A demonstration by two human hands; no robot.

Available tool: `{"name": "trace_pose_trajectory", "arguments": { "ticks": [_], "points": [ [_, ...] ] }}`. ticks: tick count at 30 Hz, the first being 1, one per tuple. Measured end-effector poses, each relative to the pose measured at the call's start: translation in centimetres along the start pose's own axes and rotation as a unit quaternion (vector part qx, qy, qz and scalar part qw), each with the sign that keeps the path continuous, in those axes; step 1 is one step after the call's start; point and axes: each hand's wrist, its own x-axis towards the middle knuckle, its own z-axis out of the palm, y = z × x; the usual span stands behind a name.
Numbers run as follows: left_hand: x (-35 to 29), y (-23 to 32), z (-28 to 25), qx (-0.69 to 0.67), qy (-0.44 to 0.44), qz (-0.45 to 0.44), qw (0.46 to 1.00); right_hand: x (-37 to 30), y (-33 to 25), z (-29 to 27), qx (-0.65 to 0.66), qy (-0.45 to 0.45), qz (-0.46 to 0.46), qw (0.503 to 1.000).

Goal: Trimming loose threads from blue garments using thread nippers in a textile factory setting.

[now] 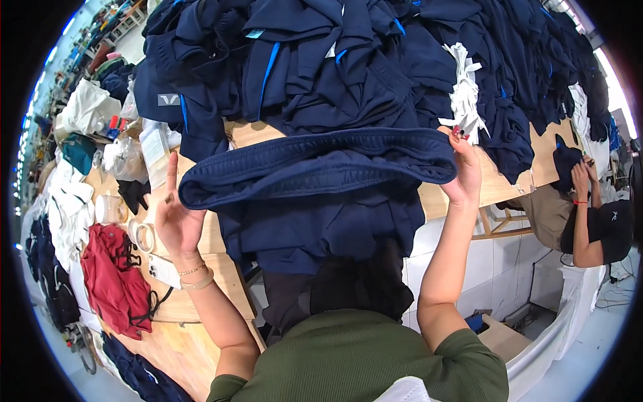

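A pair of navy pants [321, 231] hangs in front of me, its wide gathered waistband [321, 144] stretched sideways into a long flat loop. At the waistband's left end my left hand [179, 224] grips the fabric, with the index finger pointing up. My right hand [464, 171] holds the opposite end, thumb along the outside; a small patch of red shows at its fingertips. The rest of the pants drops over the table edge toward my lap, where its lower part merges with dark cloth.
A large heap of navy garments [321, 67] covers the far side of the table [234, 288]. White strips [463, 94] lie on it. At left are a red garment [117, 281], a phone [163, 270], tape rolls [143, 236] and plastic bags [124, 159]. A co-worker [596, 221] handles dark cloth at far right.
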Motion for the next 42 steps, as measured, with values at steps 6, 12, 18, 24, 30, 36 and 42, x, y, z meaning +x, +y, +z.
{"name": "trace_pose_trajectory", "arguments": {
  "ticks": [6,12,18,24,30,36,42],
  "points": [
    [0.0,-0.8,0.7,0.215,0.096,-0.022,0.972,-1.3,-0.4,1.8,-0.31,-0.049,-0.004,0.949],
    [-1.0,-4.6,-4.4,0.736,0.224,0.22,0.6,-1.3,5.6,-2.2,-0.716,0.127,-0.351,0.59],
    [-4.6,-7.9,-5.3,0.724,0.252,0.018,0.641,-3.4,9.6,-4.5,-0.754,0.105,-0.287,0.581],
    [-4.5,-7.1,0.2,0.678,0.246,0.059,0.69,-4.5,8.1,-1.7,-0.733,0.114,-0.235,0.628],
    [-4.7,-13.6,4.7,0.248,0.127,-0.22,0.935,-4.3,9.3,4.6,-0.745,-0.06,-0.203,0.633],
    [-2.4,-17.4,5.4,0.085,0.138,-0.243,0.956,-0.1,12.1,3.9,-0.8,-0.129,-0.26,0.525],
    [-0.1,-15.7,6.5,-0.115,0.145,-0.263,0.947,-2.9,10.1,7.2,-0.641,-0.015,-0.156,0.751]
  ]
}}
